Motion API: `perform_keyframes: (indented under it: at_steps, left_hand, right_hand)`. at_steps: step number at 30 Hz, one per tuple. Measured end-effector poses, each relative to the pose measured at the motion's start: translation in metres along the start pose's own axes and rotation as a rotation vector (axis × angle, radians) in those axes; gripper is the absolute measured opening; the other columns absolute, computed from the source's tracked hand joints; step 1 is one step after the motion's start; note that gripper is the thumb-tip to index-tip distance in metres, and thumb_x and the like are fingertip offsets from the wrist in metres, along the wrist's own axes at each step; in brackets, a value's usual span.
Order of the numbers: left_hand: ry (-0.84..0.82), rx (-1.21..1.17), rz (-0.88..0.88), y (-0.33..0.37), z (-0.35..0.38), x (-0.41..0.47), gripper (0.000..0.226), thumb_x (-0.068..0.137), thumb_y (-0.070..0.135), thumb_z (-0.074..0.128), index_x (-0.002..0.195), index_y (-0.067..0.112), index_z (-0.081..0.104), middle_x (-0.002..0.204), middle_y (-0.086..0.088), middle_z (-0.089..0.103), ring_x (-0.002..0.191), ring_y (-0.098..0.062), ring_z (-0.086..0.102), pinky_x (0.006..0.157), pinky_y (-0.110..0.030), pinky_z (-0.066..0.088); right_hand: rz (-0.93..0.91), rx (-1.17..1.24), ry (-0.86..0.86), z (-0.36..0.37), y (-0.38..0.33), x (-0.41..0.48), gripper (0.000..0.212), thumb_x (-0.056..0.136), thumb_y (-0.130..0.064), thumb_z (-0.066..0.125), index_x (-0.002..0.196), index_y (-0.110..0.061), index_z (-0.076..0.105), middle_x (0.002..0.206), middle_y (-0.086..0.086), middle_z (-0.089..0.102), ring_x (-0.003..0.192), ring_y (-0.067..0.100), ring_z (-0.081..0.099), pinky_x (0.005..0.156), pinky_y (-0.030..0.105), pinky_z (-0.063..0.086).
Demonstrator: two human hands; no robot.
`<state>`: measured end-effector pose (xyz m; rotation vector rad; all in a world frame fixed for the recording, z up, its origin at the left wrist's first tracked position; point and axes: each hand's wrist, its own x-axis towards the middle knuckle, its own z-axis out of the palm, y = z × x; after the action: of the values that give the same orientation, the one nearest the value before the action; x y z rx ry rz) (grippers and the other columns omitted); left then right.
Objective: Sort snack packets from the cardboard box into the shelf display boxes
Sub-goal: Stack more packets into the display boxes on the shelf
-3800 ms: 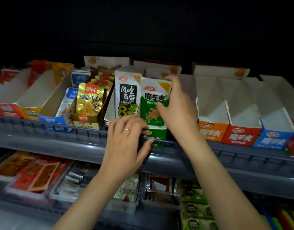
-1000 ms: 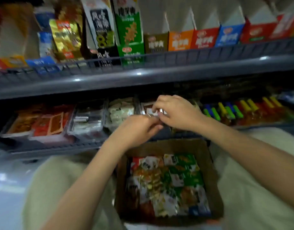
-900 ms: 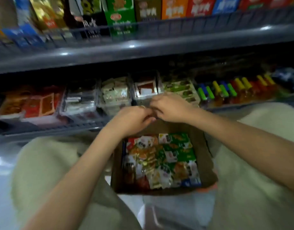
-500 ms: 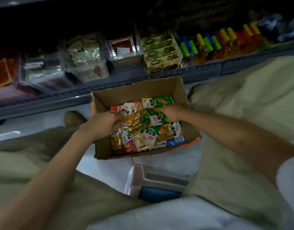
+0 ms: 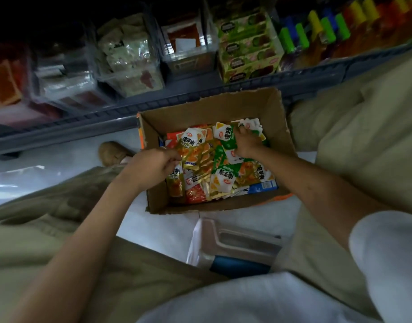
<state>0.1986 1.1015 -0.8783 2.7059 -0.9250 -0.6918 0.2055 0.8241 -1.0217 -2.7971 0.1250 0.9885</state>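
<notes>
An open cardboard box (image 5: 265,108) sits on the floor between my knees, holding several small snack packets (image 5: 226,180) in green, orange, gold and white. My left hand (image 5: 151,167) is at the box's left side and pinches gold-and-orange packets (image 5: 193,152) by their edge. Deeper in the box, my right hand (image 5: 245,145) grips a bunch of green-and-white packets (image 5: 228,136) near the far right corner. The upper shelf's display boxes are out of view.
The bottom shelf rail (image 5: 107,115) runs just behind the box, with clear tubs of snacks (image 5: 128,57), green cartons (image 5: 247,47) and coloured bottles (image 5: 316,31) above it. A white stool (image 5: 235,238) stands under me. My shoe (image 5: 110,152) is left of the box.
My gaze dropped from the upper shelf to the floor box. Both hands came down into the box; the right hand has since moved to the far right corner and gathered green packets.
</notes>
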Motion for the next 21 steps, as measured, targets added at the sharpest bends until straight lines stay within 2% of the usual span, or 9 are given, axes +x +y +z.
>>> perform_keyframes:
  at_steps: [3, 6, 9, 11, 12, 14, 16, 19, 21]
  left_hand:
    - [-0.026, 0.002, 0.012, -0.003, 0.004, -0.001, 0.027, 0.096, 0.021, 0.050, 0.120, 0.019, 0.060, 0.109, -0.004, 0.068, 0.093, -0.019, 0.064, 0.076, -0.036, 0.053]
    - [-0.011, -0.003, 0.026, -0.003, 0.006, 0.000, 0.025, 0.096, 0.022, 0.050, 0.118, 0.020, 0.061, 0.107, -0.003, 0.067, 0.090, -0.018, 0.063, 0.075, -0.037, 0.053]
    - [-0.011, -0.049, -0.006, -0.004, 0.006, 0.001, 0.025, 0.096, 0.025, 0.050, 0.118, 0.021, 0.061, 0.107, -0.003, 0.068, 0.090, -0.018, 0.064, 0.075, -0.038, 0.054]
    - [-0.040, -0.066, -0.041, -0.003, 0.007, 0.001, 0.026, 0.097, 0.027, 0.050, 0.120, 0.022, 0.058, 0.111, -0.004, 0.066, 0.094, -0.019, 0.063, 0.077, -0.037, 0.053]
    - [-0.055, -0.073, -0.057, -0.003, 0.008, 0.001, 0.028, 0.097, 0.027, 0.050, 0.123, 0.022, 0.056, 0.116, -0.004, 0.064, 0.097, -0.019, 0.061, 0.079, -0.034, 0.052]
    - [-0.066, -0.116, -0.087, 0.000, 0.012, 0.002, 0.038, 0.096, 0.027, 0.052, 0.133, 0.020, 0.047, 0.130, -0.007, 0.054, 0.108, -0.022, 0.058, 0.083, -0.030, 0.048]
    - [-0.081, -0.232, -0.139, -0.002, 0.016, 0.004, 0.056, 0.094, 0.034, 0.055, 0.144, 0.020, 0.032, 0.139, -0.011, 0.043, 0.115, -0.024, 0.053, 0.092, -0.034, 0.046]
    - [-0.097, -0.579, -0.228, -0.002, 0.016, 0.005, 0.091, 0.082, 0.059, 0.058, 0.150, 0.027, 0.007, 0.150, -0.010, 0.031, 0.127, -0.022, 0.046, 0.106, -0.043, 0.040]
    - [-0.038, -0.753, -0.291, 0.002, 0.017, 0.006, 0.103, 0.076, 0.064, 0.062, 0.151, 0.027, 0.001, 0.153, -0.008, 0.026, 0.132, -0.019, 0.040, 0.109, -0.041, 0.038]
  right_hand:
    - [-0.017, -0.062, -0.010, 0.005, -0.004, -0.005, 0.070, 0.088, -0.027, 0.063, 0.144, -0.008, 0.025, 0.151, 0.019, 0.017, 0.139, 0.035, 0.018, 0.110, 0.042, 0.026]
    - [-0.099, -0.161, 0.092, 0.013, -0.010, -0.011, 0.054, 0.089, -0.018, 0.060, 0.135, -0.004, 0.034, 0.139, 0.020, 0.035, 0.126, 0.035, 0.037, 0.097, 0.042, 0.039]
    - [-0.193, -0.186, 0.184, 0.011, -0.023, -0.019, 0.031, 0.088, -0.015, 0.056, 0.117, -0.005, 0.052, 0.113, 0.015, 0.059, 0.102, 0.031, 0.058, 0.069, 0.033, 0.043]
    - [-0.149, -0.119, 0.233, 0.001, -0.041, -0.024, 0.011, 0.092, -0.014, 0.050, 0.092, -0.006, 0.058, 0.084, 0.008, 0.061, 0.087, 0.028, 0.063, 0.062, 0.029, 0.040]
    - [-0.089, -0.047, 0.241, -0.006, -0.052, -0.026, 0.019, 0.095, -0.018, 0.047, 0.082, -0.008, 0.057, 0.070, 0.004, 0.053, 0.078, 0.025, 0.061, 0.060, 0.027, 0.038]
    - [0.000, 0.216, 0.183, -0.021, -0.076, -0.027, 0.031, 0.099, -0.030, 0.044, 0.075, -0.011, 0.052, 0.062, 0.000, 0.042, 0.061, 0.016, 0.051, 0.052, 0.025, 0.037]
    - [0.002, 0.547, 0.053, -0.037, -0.097, -0.026, 0.029, 0.097, -0.032, 0.050, 0.075, -0.013, 0.052, 0.066, 0.000, 0.049, 0.056, 0.011, 0.048, 0.043, 0.020, 0.035]
    - [-0.067, 1.006, -0.167, -0.060, -0.118, -0.036, 0.018, 0.095, -0.022, 0.053, 0.099, -0.006, 0.061, 0.087, 0.005, 0.064, 0.074, 0.016, 0.062, 0.054, 0.018, 0.048]
    - [-0.167, 1.119, -0.313, -0.068, -0.129, -0.042, 0.010, 0.095, -0.019, 0.052, 0.098, -0.011, 0.057, 0.093, 0.007, 0.064, 0.083, 0.019, 0.065, 0.066, 0.025, 0.054]
